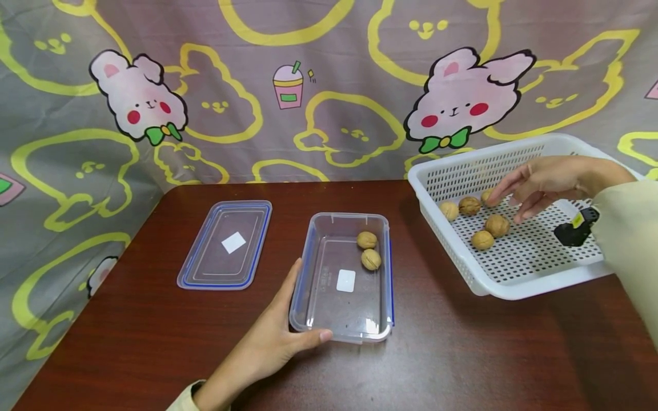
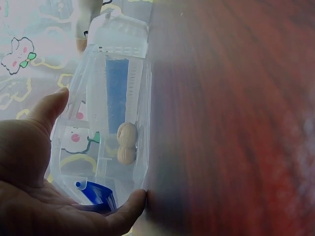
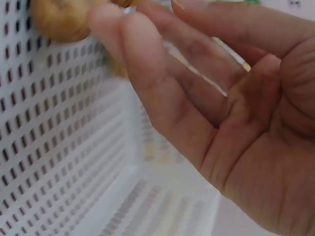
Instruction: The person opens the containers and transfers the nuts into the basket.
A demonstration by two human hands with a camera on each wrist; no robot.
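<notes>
A clear plastic container with two walnuts inside sits mid-table in the head view. My left hand holds its near left corner, the thumb over the near edge and the fingers along the left side. In the left wrist view a blue clip shows beside that hand. My right hand hovers inside the white basket, its fingers loosely bent and holding nothing visible. Several walnuts lie below and left of those fingers. A walnut appears near the fingertips in the right wrist view.
A clear lid with a blue seal and white label lies flat left of the container. At the basket's right side is a black object with a yellow tag, partly by the sleeve. A patterned curtain hangs behind the table.
</notes>
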